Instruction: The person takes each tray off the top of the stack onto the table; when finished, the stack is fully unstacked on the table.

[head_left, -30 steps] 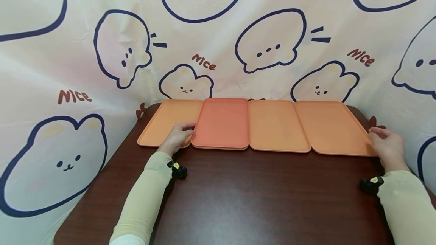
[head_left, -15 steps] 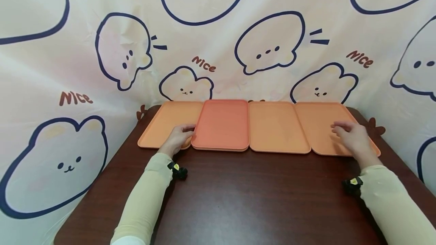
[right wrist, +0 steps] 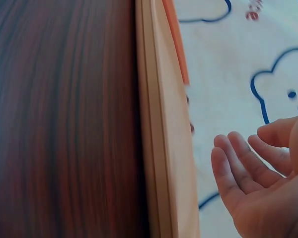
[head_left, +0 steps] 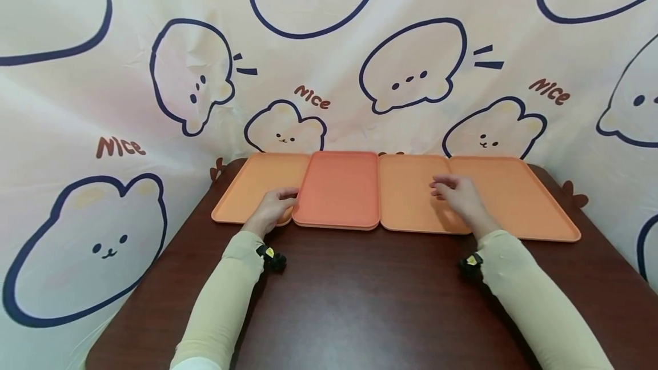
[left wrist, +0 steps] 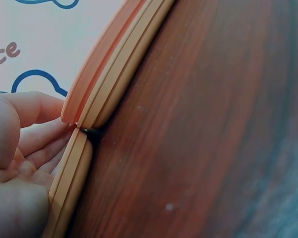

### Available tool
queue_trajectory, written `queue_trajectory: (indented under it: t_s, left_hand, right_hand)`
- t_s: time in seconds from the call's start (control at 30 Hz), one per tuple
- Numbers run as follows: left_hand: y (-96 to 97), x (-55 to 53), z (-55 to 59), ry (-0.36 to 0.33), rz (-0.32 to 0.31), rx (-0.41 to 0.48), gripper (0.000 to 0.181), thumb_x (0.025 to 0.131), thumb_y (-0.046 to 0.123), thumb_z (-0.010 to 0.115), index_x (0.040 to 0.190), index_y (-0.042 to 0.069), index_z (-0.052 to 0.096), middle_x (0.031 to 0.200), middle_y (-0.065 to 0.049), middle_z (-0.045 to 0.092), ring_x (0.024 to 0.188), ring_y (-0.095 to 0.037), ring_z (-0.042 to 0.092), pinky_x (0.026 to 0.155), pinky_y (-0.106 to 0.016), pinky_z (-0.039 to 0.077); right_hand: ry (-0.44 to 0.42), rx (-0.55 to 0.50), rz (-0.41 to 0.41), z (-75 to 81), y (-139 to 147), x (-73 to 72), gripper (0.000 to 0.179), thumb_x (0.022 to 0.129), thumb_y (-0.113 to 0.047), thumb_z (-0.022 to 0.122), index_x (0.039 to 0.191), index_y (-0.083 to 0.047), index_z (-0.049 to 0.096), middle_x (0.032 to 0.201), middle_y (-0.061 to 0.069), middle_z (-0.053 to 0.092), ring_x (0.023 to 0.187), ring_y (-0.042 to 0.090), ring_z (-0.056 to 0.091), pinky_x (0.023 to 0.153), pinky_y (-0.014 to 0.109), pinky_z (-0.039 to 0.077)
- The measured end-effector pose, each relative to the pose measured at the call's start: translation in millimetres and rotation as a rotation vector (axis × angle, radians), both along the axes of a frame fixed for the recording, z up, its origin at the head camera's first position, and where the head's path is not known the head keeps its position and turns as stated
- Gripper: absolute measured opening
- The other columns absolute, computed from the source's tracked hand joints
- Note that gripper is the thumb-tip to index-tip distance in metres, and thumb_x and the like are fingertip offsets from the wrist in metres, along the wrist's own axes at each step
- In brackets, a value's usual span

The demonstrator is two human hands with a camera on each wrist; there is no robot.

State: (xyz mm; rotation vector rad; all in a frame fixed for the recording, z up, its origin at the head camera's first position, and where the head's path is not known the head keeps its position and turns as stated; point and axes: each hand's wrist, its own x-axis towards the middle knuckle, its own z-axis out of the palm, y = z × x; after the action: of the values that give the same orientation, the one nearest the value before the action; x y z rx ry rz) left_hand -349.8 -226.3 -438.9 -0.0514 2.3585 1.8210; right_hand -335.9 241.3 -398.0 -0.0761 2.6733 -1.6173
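Note:
Side by side along the back of the table lie flat rectangular trays. The coral tray (head_left: 339, 190) rests on top of an orange tray (left wrist: 120, 62), whose edge shows beneath it in the left wrist view. My left hand (head_left: 272, 209) is at the coral tray's left side, over the leftmost orange tray (head_left: 249, 190), its fingertips at the coral rim and not wrapped round it. My right hand (head_left: 465, 201) hovers over the light orange tray (head_left: 406, 198) right of the coral one, fingers loosely bent, holding nothing. The rightmost orange tray (head_left: 529, 201) lies beyond it.
The dark brown wooden table (head_left: 360, 296) extends toward me in front of the trays. A pale cloth (head_left: 319, 61) with bear drawings hangs behind and at both sides.
My right hand has moved left from the outer edge of the rightmost tray, across it, to above the light orange tray. The left hand stays at the coral tray's side.

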Motion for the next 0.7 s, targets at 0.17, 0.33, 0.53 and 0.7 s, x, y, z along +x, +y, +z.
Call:
queue_trajectory:
  t_s: [0.17,0.33,0.53,0.7]
  left_hand:
    - [-0.2,1.0,2.3,0.018,0.012,0.002,0.050,0.109,0.011,0.059,0.158,0.002,0.054,0.167,-0.019,0.047,0.156,-0.029,0.041,0.124,-0.044,0.041]
    - [1.0,1.7,2.1,0.012,0.005,0.003,0.049,0.109,0.012,0.060,0.157,0.003,0.055,0.167,-0.018,0.047,0.155,-0.029,0.042,0.120,-0.042,0.044]
    - [1.1,1.6,0.8,0.002,0.017,0.000,0.048,0.109,0.012,0.060,0.157,0.004,0.056,0.167,-0.017,0.047,0.155,-0.028,0.042,0.118,-0.039,0.045]
    - [1.3,2.0,3.6,-0.012,0.007,0.004,0.049,0.110,0.013,0.060,0.158,0.005,0.055,0.168,-0.016,0.046,0.155,-0.028,0.042,0.122,-0.043,0.043]
  right_hand:
    - [-0.033,-0.018,0.069,-4.5,-39.8,-18.1,0.048,0.115,-0.015,0.048,0.158,0.007,0.047,0.150,0.031,0.060,0.126,0.043,0.067,0.110,0.050,0.057]
    - [-0.040,-0.048,0.091,-8.8,-69.1,-34.5,0.049,0.114,-0.013,0.048,0.158,0.008,0.046,0.150,0.033,0.059,0.124,0.044,0.069,0.107,0.050,0.059]
    - [-0.061,-0.056,0.070,-13.6,-99.0,-52.1,0.051,0.113,-0.016,0.050,0.160,0.003,0.045,0.149,0.029,0.060,0.125,0.042,0.067,0.107,0.049,0.057]
    - [-0.096,-0.013,0.047,-19.8,-118.7,-59.5,0.054,0.111,-0.015,0.054,0.163,-0.002,0.044,0.152,0.024,0.058,0.132,0.037,0.063,0.104,0.045,0.056]
